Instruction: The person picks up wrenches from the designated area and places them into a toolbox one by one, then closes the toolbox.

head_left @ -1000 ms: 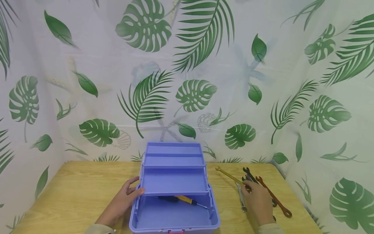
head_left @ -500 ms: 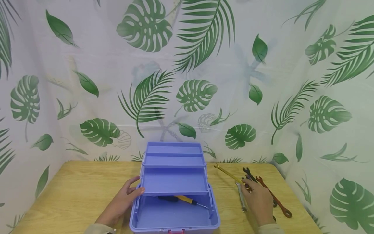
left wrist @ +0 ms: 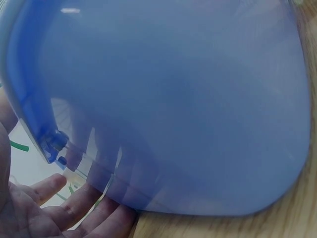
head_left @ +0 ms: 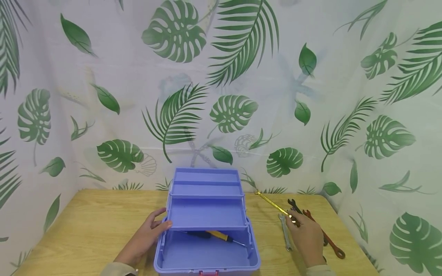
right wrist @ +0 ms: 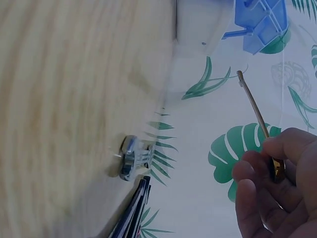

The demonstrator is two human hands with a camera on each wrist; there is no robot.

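Observation:
My right hand [head_left: 308, 235] pinches a yellow combination wrench [head_left: 272, 202] near its lower end, its open end pointing up and left toward the back wall. In the right wrist view the wrench [right wrist: 256, 110] stands out from between thumb and fingers, raised off the tabletop. My left hand [head_left: 143, 237] rests at the left side of a blue toolbox [head_left: 253, 253], thumb on the corner of its folded-out tray [head_left: 207, 214]. The left wrist view shows fairly straight fingers [left wrist: 74, 206] along the box's outer wall. A yellow and black screwdriver [head_left: 221, 235] lies inside.
Beside the right hand lie a silver wrench [head_left: 285, 233], a dark wrench [head_left: 292, 204] and a red wrench [head_left: 331, 241], partly overlapping. The wooden table [head_left: 96, 222] meets a leaf-printed cloth wall [head_left: 235, 69] at its back edge.
The yellow wrench has tilted slightly in the right hand and now glints brightly. The left hand and the toolbox stay put; the whole head view has shifted slightly.

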